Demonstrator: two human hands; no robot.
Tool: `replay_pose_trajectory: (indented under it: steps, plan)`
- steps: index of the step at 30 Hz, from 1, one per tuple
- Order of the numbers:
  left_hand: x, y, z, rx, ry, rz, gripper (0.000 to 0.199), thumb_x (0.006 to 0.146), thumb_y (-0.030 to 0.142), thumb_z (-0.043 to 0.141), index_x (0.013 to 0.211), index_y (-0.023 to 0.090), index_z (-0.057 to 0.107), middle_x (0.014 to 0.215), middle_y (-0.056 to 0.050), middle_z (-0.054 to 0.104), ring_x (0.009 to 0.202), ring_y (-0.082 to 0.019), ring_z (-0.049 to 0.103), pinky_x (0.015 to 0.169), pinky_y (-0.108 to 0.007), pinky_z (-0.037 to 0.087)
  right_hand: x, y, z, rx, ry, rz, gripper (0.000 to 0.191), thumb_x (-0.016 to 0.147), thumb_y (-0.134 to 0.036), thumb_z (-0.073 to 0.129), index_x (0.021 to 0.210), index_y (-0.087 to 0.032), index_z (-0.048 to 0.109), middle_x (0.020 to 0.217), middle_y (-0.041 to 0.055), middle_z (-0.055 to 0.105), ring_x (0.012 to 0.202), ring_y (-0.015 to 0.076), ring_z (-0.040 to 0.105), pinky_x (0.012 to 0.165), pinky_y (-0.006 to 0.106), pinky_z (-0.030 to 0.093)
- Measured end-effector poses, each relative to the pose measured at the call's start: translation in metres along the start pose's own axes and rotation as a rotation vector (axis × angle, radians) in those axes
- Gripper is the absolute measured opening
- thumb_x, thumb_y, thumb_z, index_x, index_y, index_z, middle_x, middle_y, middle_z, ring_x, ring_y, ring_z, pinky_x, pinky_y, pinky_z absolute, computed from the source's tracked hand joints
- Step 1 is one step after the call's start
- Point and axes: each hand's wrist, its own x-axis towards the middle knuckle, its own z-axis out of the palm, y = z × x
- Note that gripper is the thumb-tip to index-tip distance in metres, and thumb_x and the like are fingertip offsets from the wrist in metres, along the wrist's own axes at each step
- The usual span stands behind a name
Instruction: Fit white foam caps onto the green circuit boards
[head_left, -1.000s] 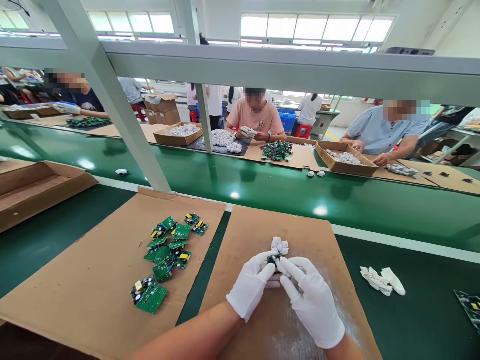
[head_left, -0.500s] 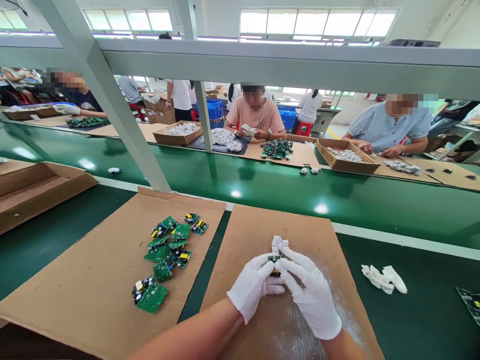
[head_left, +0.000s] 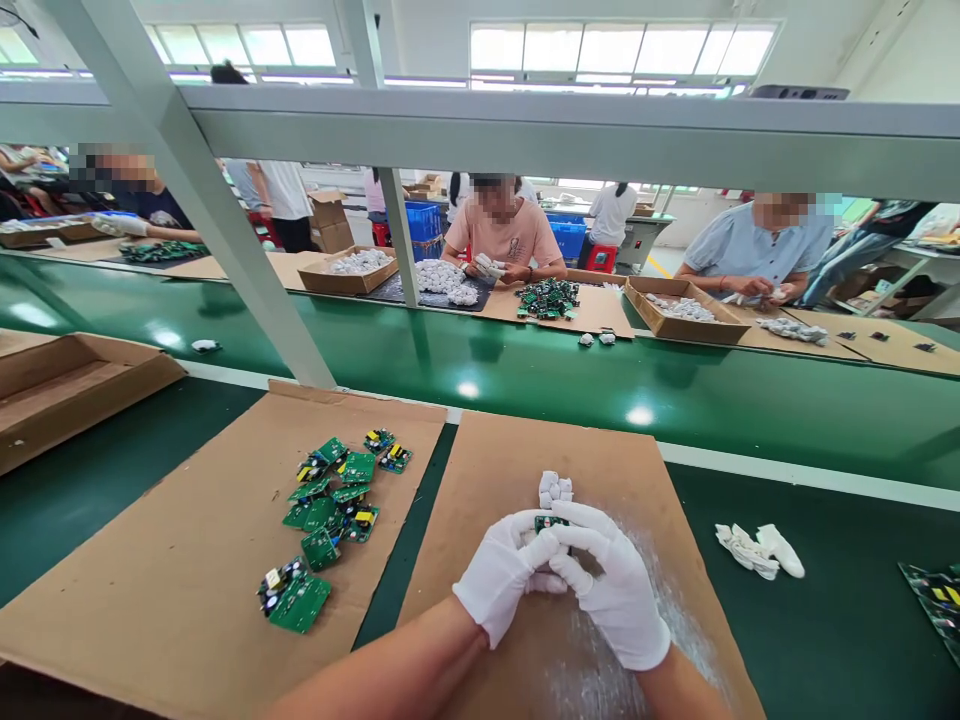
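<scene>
Circuit board [head_left: 551,523] sits between left hand [head_left: 501,572] and right hand [head_left: 624,585], both hands clamped on it.

The hands [head_left: 495,575] have closed further over the green circuit board [head_left: 550,522].

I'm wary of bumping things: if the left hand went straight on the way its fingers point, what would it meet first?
Past the board it holds, the left hand would likely meet the right hand first; exact depth is unclear.
</scene>
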Motion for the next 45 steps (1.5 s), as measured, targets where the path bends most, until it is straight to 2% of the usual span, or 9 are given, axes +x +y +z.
replay_pose_trajectory:
  steps: [6,9,11,16,19,25,31,36,45]
  plan:
    - [-0.003,0.005,0.002,-0.128,-0.141,-0.001,0.028,0.076,0.034,0.06,0.096,0.014,0.06,0.077,-0.004,0.055,0.064,-0.01,0.054,0.063,-0.029,0.05,0.0,-0.002,-0.001,0.157,-0.042,0.075,0.026,0.079,-0.026,0.058,0.106,-0.027,0.061,0.125,0.0073,0.054,0.113,0.0234,0.051,0.094,0.041,0.044]
    - [-0.004,0.007,0.004,-0.044,-0.082,0.005,0.025,0.075,0.031,0.061,0.092,0.013,0.061,0.076,-0.003,0.055,0.064,-0.009,0.054,0.06,-0.023,0.048,0.0,-0.004,-0.002,0.388,-0.111,0.239,0.056,0.081,-0.045,0.053,0.131,-0.024,0.039,0.136,0.0099,0.043,0.123,0.0261,0.041,0.1,0.045,0.038]
    - [-0.005,0.007,0.004,0.02,-0.032,0.01,0.029,0.075,0.032,0.062,0.096,0.013,0.06,0.081,-0.005,0.057,0.066,-0.01,0.055,0.061,-0.025,0.049,0.0,-0.004,0.0,0.406,-0.141,0.325,0.06,0.082,-0.047,0.05,0.135,-0.023,0.033,0.135,0.0096,0.045,0.124,0.0253,0.04,0.101,0.044,0.036]
    - [-0.004,0.005,0.006,0.084,0.012,0.023,0.028,0.071,0.031,0.065,0.092,0.013,0.061,0.081,-0.006,0.06,0.07,-0.014,0.056,0.065,-0.03,0.052,-0.002,-0.004,0.0,0.1,-0.271,0.409,0.047,0.082,-0.04,0.051,0.124,-0.018,0.051,0.11,0.009,0.065,0.092,0.0234,0.063,0.08,0.035,0.051]
    - [-0.003,0.005,0.006,0.085,-0.003,0.01,0.026,0.072,0.032,0.063,0.09,0.013,0.061,0.076,-0.004,0.059,0.064,-0.011,0.055,0.062,-0.028,0.051,-0.003,-0.001,-0.002,-0.009,-0.263,0.379,0.048,0.082,-0.042,0.049,0.122,-0.017,0.053,0.096,0.0087,0.07,0.074,0.0222,0.065,0.07,0.034,0.053]
    - [-0.001,0.002,0.003,-0.016,-0.053,-0.03,0.028,0.074,0.039,0.061,0.087,0.013,0.061,0.075,-0.003,0.058,0.06,-0.009,0.054,0.06,-0.024,0.049,-0.002,0.006,-0.002,0.234,-0.295,0.345,0.059,0.082,-0.042,0.051,0.135,-0.021,0.036,0.129,0.009,0.052,0.115,0.0258,0.05,0.097,0.039,0.041]
    - [0.001,-0.002,-0.003,-0.189,-0.154,-0.104,0.029,0.078,0.036,0.058,0.098,0.015,0.059,0.092,-0.008,0.061,0.075,-0.015,0.062,0.066,-0.025,0.047,0.008,-0.009,-0.006,0.516,-0.295,0.526,0.048,0.087,-0.041,0.044,0.13,-0.02,0.044,0.136,0.0065,0.044,0.126,0.021,0.037,0.108,0.039,0.026]
    - [-0.003,-0.004,-0.003,-0.286,-0.255,-0.146,0.027,0.082,0.035,0.052,0.104,0.021,0.056,0.086,-0.004,0.058,0.069,-0.013,0.061,0.062,-0.024,0.045,0.007,-0.013,-0.009,0.622,-0.264,0.515,0.048,0.086,-0.047,0.044,0.127,-0.024,0.047,0.138,0.0053,0.042,0.129,0.0222,0.033,0.109,0.041,0.02]
    - [-0.006,-0.008,-0.007,-0.31,-0.261,-0.169,0.026,0.081,0.031,0.055,0.104,0.019,0.054,0.083,-0.003,0.057,0.072,-0.016,0.063,0.058,-0.022,0.046,0.004,-0.01,-0.01,0.498,-0.32,0.569,0.042,0.085,-0.043,0.047,0.119,-0.02,0.055,0.124,0.0058,0.057,0.114,0.0231,0.051,0.095,0.035,0.044]
